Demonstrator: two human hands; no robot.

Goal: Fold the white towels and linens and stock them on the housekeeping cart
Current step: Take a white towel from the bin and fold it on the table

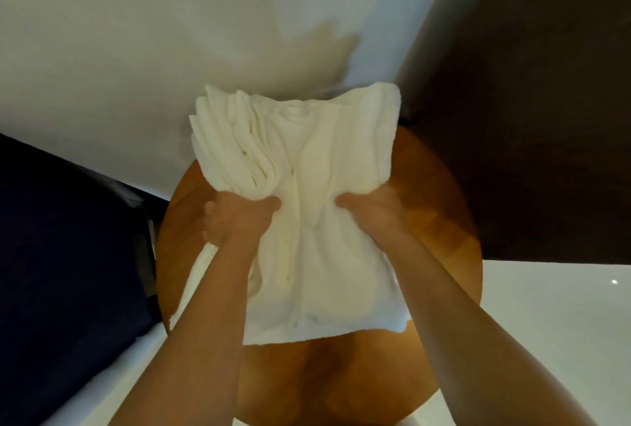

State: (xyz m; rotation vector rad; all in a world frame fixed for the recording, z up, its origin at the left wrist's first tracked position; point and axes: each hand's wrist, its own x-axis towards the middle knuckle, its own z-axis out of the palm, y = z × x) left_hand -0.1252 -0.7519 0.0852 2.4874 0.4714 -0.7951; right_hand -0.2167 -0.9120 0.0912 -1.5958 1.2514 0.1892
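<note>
A white towel [307, 186], bunched into thick folds, hangs above a round wooden table [440, 220]. My left hand [235, 217] grips its left side, thumb on top and fingers curled underneath. On the right side my right hand [372, 210] grips the cloth the same way. The towel's far part stands up in layered folds, and its near part drapes down between my forearms toward the table top. No housekeeping cart is in view.
A white wall [136, 50] rises behind the table. A dark brown panel [529, 101] fills the upper right. A dark blue upholstered piece [61, 237] sits at the left. Pale glossy floor [563, 306] shows at the right.
</note>
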